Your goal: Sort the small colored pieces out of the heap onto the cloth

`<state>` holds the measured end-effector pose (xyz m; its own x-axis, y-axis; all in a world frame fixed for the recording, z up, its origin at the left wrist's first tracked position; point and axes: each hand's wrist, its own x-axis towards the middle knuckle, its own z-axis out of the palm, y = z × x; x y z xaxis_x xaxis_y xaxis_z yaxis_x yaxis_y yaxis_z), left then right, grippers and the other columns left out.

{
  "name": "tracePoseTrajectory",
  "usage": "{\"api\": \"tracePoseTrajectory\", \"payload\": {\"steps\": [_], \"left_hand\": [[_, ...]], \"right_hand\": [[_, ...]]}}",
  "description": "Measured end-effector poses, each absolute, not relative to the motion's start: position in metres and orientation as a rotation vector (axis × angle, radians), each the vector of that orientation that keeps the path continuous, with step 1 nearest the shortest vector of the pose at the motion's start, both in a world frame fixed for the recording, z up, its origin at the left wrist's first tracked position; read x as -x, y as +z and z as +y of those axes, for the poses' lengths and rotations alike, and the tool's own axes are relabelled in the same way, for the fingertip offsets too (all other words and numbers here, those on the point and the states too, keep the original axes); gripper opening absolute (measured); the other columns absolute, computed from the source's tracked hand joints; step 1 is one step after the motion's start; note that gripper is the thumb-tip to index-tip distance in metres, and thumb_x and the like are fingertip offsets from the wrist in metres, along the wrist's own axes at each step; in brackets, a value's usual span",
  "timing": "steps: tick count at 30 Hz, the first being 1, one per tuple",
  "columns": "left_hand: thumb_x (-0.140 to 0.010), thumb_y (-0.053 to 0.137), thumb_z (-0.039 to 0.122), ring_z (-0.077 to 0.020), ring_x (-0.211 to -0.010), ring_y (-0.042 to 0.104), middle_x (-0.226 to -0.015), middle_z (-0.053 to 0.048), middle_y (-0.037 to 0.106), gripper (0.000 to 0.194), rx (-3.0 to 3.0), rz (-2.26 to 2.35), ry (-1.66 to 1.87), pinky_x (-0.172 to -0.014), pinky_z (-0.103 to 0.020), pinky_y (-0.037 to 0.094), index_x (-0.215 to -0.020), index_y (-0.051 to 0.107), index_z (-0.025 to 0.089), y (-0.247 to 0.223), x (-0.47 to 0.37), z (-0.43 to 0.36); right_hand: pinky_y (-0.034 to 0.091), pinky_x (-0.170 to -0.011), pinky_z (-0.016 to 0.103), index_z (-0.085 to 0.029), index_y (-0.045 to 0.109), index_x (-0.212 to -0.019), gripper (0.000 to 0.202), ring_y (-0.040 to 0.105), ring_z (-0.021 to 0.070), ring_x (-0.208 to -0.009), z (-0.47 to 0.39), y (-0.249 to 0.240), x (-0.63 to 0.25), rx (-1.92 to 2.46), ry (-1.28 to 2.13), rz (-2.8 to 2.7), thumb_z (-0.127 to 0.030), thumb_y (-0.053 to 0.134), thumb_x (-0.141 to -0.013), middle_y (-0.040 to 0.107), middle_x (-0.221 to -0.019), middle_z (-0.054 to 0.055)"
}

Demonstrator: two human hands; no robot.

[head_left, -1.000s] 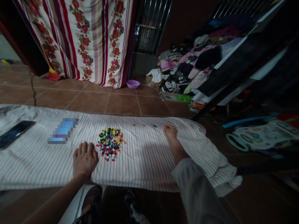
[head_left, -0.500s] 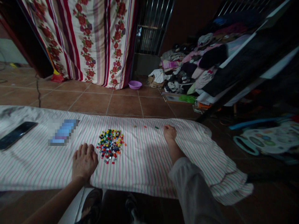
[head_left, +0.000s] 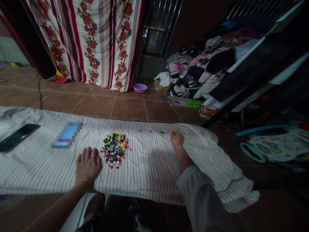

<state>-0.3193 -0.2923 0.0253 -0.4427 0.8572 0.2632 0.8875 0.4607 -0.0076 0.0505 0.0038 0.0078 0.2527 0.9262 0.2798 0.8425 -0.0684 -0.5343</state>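
Note:
A loose pile of small coloured cubes (head_left: 115,149) lies on the striped cloth. Just left of it, my left hand (head_left: 88,164) rests flat, palm down, holding nothing. Off to the right, my right hand (head_left: 177,138) is closed low over the cloth near its far edge. Its fingertips are pinched together, and what they hold, if anything, is too small to make out. To the left of that hand, a dark green piece (head_left: 162,132), an orange-red piece (head_left: 150,131) and a tan piece (head_left: 139,130) are spaced out in a row.
The striped cloth (head_left: 154,180) covers a low surface. On its left lie a black phone (head_left: 19,138) and a blurred-out blue rectangle (head_left: 68,135). Beyond are a purple basin (head_left: 140,88), a flowered curtain (head_left: 103,45) and a heap of clothes (head_left: 193,69). Dark poles slant at the right.
The view has shifted slightly. Both hands stay in nearly the same places on the cloth, and the pile and the row of pieces look unchanged.

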Motion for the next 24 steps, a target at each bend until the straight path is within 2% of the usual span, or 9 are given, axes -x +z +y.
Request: {"api": "tracePoseTrajectory", "payload": {"steps": [4,10,17,24], "left_hand": [[-0.088,0.035,0.028,-0.0298,-0.131,0.04,-0.135,-0.018,0.052,0.042,1.511,-2.479,-0.2,-0.105,-0.045,0.032,-0.121,0.056,0.013,0.026,0.319,-0.292],[-0.088,0.035,0.029,-0.0308,-0.13,0.041,-0.135,-0.018,0.051,0.042,1.513,-2.479,-0.223,-0.106,-0.045,0.031,-0.121,0.056,0.012,0.026,0.32,-0.292],[-0.088,0.037,0.029,-0.0296,-0.132,0.039,-0.136,-0.017,0.051,0.043,1.5,-2.499,-0.268,-0.108,-0.045,0.028,-0.123,0.055,0.013,0.021,0.321,-0.292],[-0.089,0.034,0.029,-0.0304,-0.131,0.04,-0.136,-0.019,0.05,0.043,1.511,-2.498,-0.27,-0.107,-0.046,0.029,-0.121,0.056,0.012,0.024,0.321,-0.292]], "right_hand": [[0.047,-0.076,0.03,-0.016,0.071,-0.091,0.029,0.062,0.021,-0.081,0.002,0.012,-0.053,1.981,0.224,-1.504,-0.017,0.05,-0.072,0.07,-0.083,0.009],[0.046,-0.085,0.03,-0.012,0.066,-0.11,0.038,0.063,0.0208,-0.093,-0.021,0.018,-0.033,1.845,0.308,-1.44,-0.02,0.044,-0.079,0.069,-0.1,0.013],[0.049,-0.082,0.03,-0.017,0.069,-0.098,0.031,0.062,0.0185,-0.085,-0.067,0.017,0.036,1.416,0.439,-1.762,-0.025,0.043,-0.082,0.068,-0.095,0.01],[0.05,-0.083,0.03,-0.021,0.069,-0.101,0.028,0.062,0.0167,-0.087,-0.091,0.019,0.093,1.229,0.573,-1.959,-0.024,0.045,-0.086,0.067,-0.097,0.006]]}}
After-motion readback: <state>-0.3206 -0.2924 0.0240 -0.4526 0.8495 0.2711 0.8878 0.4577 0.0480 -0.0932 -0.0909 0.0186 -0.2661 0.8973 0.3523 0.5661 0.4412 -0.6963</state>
